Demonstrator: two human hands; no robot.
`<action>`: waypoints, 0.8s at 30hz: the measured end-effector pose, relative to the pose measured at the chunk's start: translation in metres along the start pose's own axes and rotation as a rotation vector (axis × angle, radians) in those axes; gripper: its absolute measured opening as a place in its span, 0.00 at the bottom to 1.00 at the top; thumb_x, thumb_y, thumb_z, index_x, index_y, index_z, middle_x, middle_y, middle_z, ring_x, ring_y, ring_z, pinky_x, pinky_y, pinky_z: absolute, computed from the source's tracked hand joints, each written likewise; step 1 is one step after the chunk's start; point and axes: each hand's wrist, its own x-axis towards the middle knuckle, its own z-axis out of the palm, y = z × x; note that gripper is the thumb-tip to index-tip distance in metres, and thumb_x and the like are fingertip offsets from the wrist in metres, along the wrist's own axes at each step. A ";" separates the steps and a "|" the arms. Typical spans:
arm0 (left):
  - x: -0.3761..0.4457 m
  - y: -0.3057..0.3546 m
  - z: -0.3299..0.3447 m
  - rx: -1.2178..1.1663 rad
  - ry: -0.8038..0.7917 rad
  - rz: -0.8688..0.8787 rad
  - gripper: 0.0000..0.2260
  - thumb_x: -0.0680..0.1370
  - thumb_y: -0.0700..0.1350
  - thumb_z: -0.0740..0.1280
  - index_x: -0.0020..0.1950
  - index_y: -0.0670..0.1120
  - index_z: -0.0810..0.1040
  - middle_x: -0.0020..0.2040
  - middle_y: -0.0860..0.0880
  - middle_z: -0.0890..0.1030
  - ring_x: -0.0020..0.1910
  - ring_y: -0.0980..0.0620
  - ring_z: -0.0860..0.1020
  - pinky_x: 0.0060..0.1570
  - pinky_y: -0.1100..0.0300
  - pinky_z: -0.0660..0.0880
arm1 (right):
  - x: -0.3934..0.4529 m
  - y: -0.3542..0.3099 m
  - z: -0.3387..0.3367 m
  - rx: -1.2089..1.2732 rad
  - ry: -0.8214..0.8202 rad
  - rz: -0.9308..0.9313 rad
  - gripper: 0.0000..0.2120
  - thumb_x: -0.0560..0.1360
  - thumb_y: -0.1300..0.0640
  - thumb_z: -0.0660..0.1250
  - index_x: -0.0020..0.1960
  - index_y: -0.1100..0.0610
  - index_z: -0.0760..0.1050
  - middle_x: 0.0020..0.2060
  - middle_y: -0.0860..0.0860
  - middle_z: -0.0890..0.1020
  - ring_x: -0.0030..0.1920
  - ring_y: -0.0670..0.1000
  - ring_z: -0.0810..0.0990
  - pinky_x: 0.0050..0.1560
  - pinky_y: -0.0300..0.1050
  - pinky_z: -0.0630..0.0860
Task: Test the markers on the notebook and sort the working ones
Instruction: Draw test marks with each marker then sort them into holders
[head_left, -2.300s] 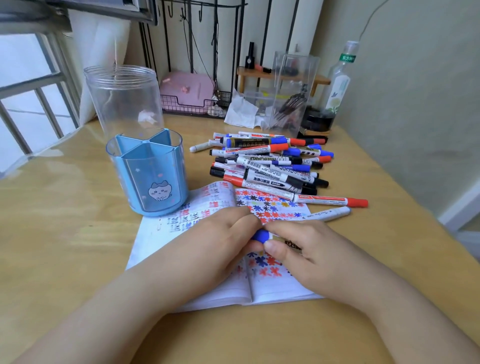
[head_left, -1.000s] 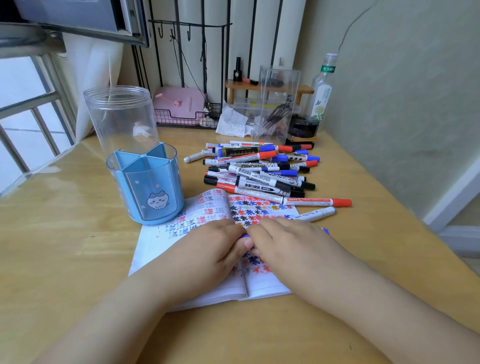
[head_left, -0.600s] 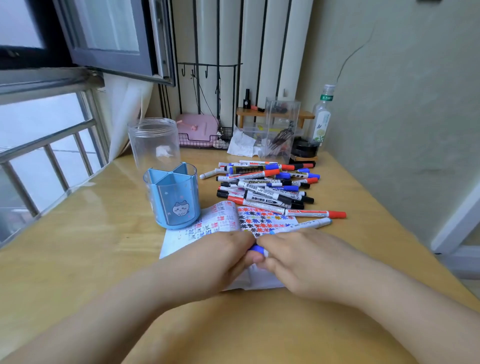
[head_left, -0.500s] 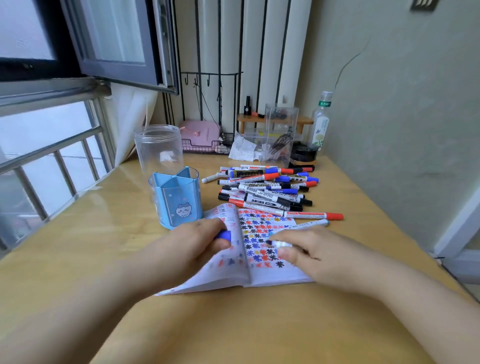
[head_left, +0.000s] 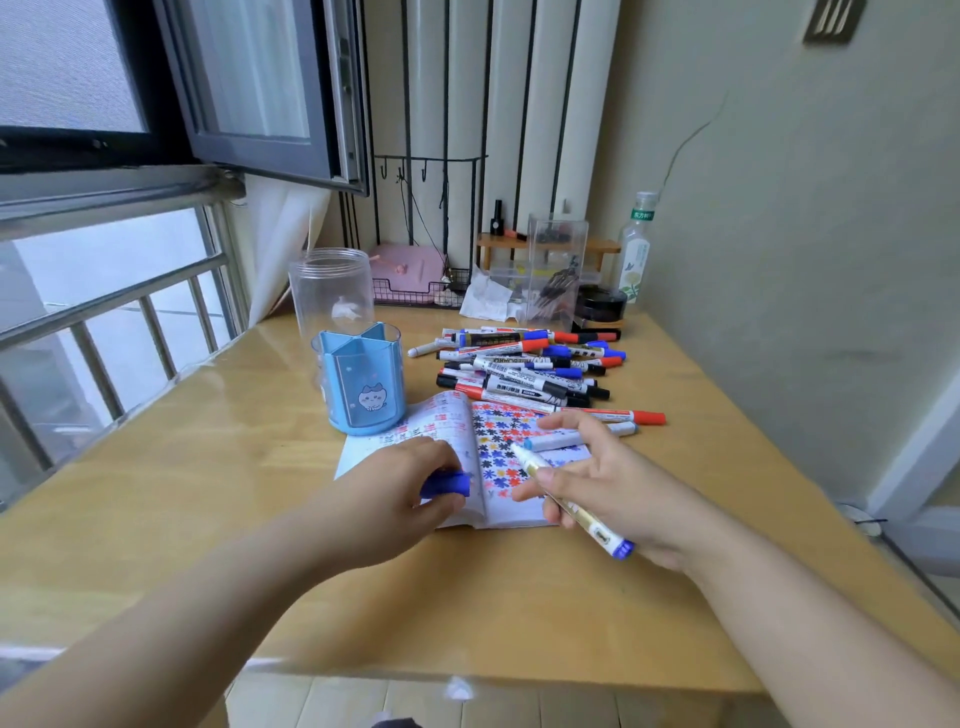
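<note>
An open notebook covered in red, blue and black marks lies on the wooden desk. My left hand rests on its left page and grips a blue marker cap. My right hand holds an uncapped white marker with a blue end, its tip pointing at the right page. A pile of several red, blue and black markers lies behind the notebook. A blue divided pen holder stands left of the pile.
A clear plastic jar stands behind the pen holder. At the back are a pink box in a wire tray, a clear organiser and a bottle. A window with bars is at the left, a wall at the right.
My hands pulled the blue cap off the marker and moved apart; the left keeps the cap, the right turned the marker tip toward the page. The camera view rose.
</note>
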 end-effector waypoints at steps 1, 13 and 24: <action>0.003 -0.003 0.001 0.001 -0.008 0.004 0.02 0.77 0.47 0.64 0.47 0.50 0.72 0.39 0.58 0.71 0.38 0.61 0.70 0.39 0.71 0.66 | 0.003 0.001 0.001 0.096 0.019 -0.001 0.11 0.78 0.63 0.63 0.58 0.53 0.68 0.41 0.58 0.84 0.31 0.48 0.76 0.36 0.38 0.73; 0.053 -0.046 0.028 -0.071 -0.002 0.037 0.11 0.72 0.53 0.66 0.49 0.50 0.79 0.45 0.55 0.79 0.42 0.61 0.71 0.43 0.68 0.69 | 0.035 0.030 0.012 0.402 0.087 0.089 0.06 0.77 0.67 0.62 0.49 0.59 0.75 0.29 0.54 0.78 0.28 0.47 0.73 0.31 0.37 0.70; 0.048 -0.066 0.039 -0.263 0.006 0.011 0.18 0.67 0.62 0.61 0.48 0.54 0.79 0.43 0.58 0.79 0.45 0.63 0.73 0.46 0.68 0.69 | 0.044 0.036 0.029 -0.088 0.413 -0.010 0.08 0.74 0.58 0.67 0.37 0.57 0.77 0.21 0.45 0.72 0.24 0.42 0.68 0.26 0.31 0.65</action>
